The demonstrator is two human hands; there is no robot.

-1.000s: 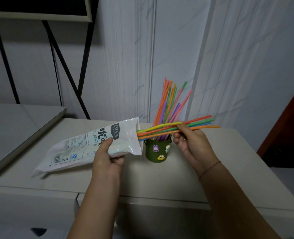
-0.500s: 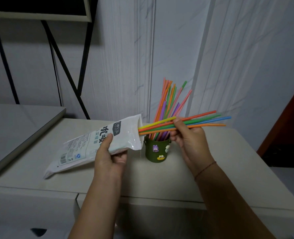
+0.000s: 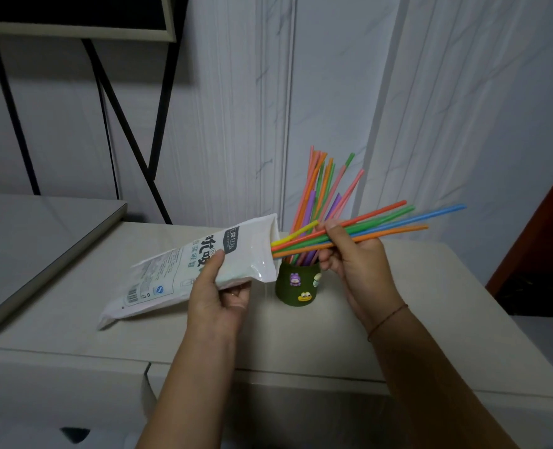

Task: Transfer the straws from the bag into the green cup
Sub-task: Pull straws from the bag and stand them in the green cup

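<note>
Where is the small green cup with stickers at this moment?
In the head view, the small green cup stands on the beige cabinet top near the centre, between the left hand and the right hand.

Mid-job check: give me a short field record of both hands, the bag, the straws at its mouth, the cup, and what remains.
left hand: grips the bag near its raised open end
right hand: pinches the straw bundle
green cup: upright on the table, many standing straws in it
straw bundle: red, green, blue, orange, yellow; near-level above the green cup, left ends at the bag's mouth
remaining: straw bundle not yet in the green cup
</note>
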